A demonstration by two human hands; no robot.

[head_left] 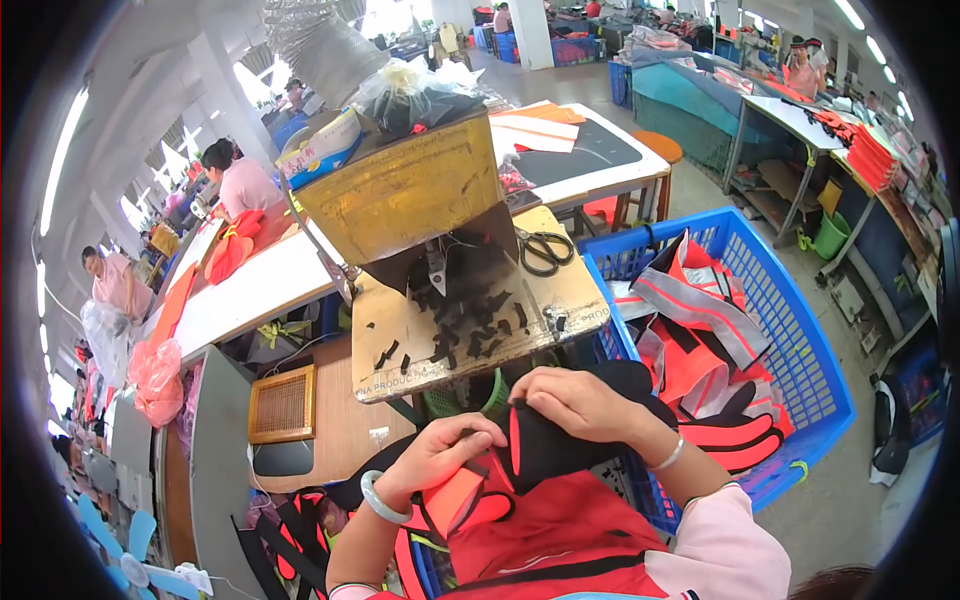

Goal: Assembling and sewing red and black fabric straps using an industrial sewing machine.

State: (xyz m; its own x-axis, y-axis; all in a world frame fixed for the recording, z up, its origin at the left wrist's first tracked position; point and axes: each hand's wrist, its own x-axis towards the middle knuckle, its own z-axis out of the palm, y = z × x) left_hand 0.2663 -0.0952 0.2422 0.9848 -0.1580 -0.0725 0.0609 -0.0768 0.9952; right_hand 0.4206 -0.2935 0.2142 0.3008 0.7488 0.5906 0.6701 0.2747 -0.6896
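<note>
In front of my body I hold a black padded fabric piece (553, 450) with neon-orange parts. My left hand (450, 448) pinches its left side, where orange fabric hangs below the fingers. Closed on its upper edge is my right hand (578, 402), just right of a narrow orange strip. Both hands are just below the near edge of a wooden worktop (400, 325). A yellow machine (405, 195) with a metal tip stands over that worktop. Black fabric scraps (480, 330) lie scattered beneath it, and black-handled scissors (545, 252) rest to their right.
At my right a blue plastic basket (815, 375) holds orange, black and grey-striped fabric pieces. More black and orange strips (300, 535) lie at lower left, near a blue fan (130, 560). A woven wooden panel (283, 404) lies left. Other people work at tables farther off.
</note>
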